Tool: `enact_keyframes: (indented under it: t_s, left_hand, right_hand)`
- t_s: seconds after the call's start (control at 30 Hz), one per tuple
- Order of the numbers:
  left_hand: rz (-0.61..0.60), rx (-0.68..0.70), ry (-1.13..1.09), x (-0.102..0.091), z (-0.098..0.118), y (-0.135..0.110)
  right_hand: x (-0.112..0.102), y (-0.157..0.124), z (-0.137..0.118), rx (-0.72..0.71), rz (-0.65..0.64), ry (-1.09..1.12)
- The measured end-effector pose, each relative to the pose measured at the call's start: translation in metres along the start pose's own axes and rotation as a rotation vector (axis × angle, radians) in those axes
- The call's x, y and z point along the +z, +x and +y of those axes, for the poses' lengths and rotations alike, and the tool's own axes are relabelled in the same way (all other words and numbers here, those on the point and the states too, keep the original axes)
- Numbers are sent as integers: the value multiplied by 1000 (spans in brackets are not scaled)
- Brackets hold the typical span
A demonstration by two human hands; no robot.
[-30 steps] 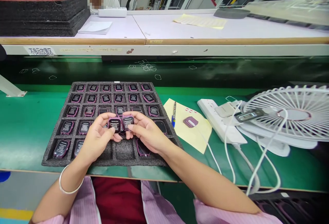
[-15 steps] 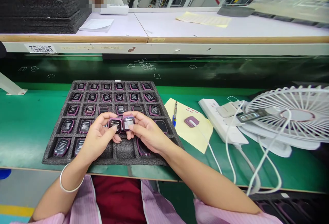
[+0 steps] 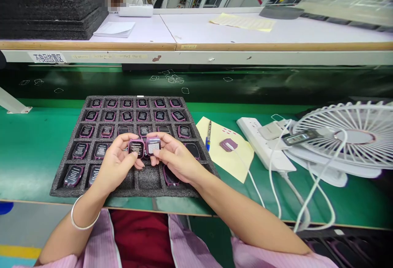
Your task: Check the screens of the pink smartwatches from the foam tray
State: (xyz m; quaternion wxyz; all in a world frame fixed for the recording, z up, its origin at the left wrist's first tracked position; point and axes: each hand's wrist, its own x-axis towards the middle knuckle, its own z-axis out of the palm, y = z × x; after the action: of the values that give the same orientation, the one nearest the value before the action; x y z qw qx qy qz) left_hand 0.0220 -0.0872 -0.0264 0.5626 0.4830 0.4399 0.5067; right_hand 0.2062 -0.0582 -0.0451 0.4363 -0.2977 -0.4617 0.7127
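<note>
Between the thumb and fingers of my left hand (image 3: 118, 161) is a purple-rimmed smartwatch case (image 3: 136, 148), its dark screen showing lines of white text. My right hand (image 3: 178, 157) pinches a second smartwatch case (image 3: 152, 146), whose face shows a pale lit area. The two cases are held side by side, close together, above a black foam tray (image 3: 150, 178). More purple watch cases (image 3: 80, 150) lie screen up in the tray's compartments, most with text on them. My hands hide part of the front rows.
On yellow paper (image 3: 242, 165) to the right lie a pen (image 3: 208, 135) and a purple piece (image 3: 228, 145) with a white cable. Beyond are a power strip (image 3: 264, 145) and a white fan (image 3: 346, 137). Black foam (image 3: 49, 18) is stacked on the shelf (image 3: 196, 28); people sit behind.
Both hands keep hold of the two watch cases in nearly the same place. The view has shifted very slightly.
</note>
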Motion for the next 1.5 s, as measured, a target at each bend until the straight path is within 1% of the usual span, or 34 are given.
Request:
enact_keyframes:
  t_s: [0.2, 0.37, 0.53, 0.8, 1.07, 1.33, 1.5]
  left_hand:
    - [11, 44, -32, -1, -4, 1]
    - [19, -28, -40, -2, -4, 0]
    - [32, -69, -87, -3, -3, -2]
    - [18, -94, -111, -1, 0, -3]
    - [1, -80, -96, -3, -4, -2]
    - [27, -65, -52, -1, -3, -2]
    - [15, -57, -66, -3, -3, -2]
  right_hand:
    - [1, 0, 0, -10, 5, 25]
    - [0, 2, 2, 19, 34, 38]
    - [-1, 3, 1, 67, 56, 119]
    - [0, 2, 1, 35, 60, 23]
    - [0, 2, 1, 13, 48, 4]
    - [0, 1, 0, 26, 24, 21]
    - [0, 0, 1, 45, 18, 54]
